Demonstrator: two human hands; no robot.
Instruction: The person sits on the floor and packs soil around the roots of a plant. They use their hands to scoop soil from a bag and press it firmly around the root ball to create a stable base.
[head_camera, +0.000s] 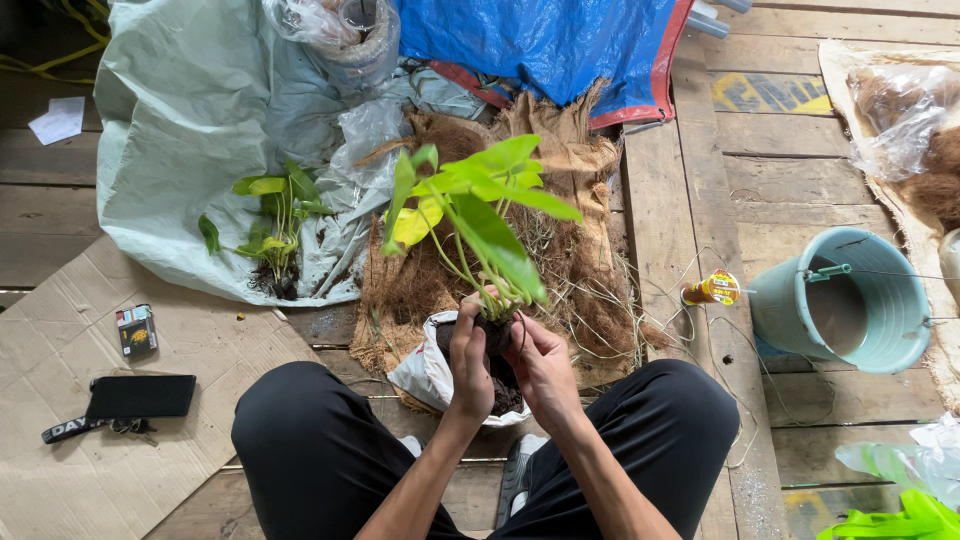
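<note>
Small printed box (136, 330) and flat black wallet (140, 396) lying on brown cardboard sheet (60, 450), near left. Yellow-and-red thread spool (712, 289) on wooden planks, left of teal plastic bucket (850, 300). Left hand (470, 365) and right hand (540, 370) both raised at centre, fingers clamped round dark soil root ball (497, 335) of green leafy plant (480, 215) (held upright over white plastic bag of soil (425, 370)).

Soft even daylight, sharp focus
</note>
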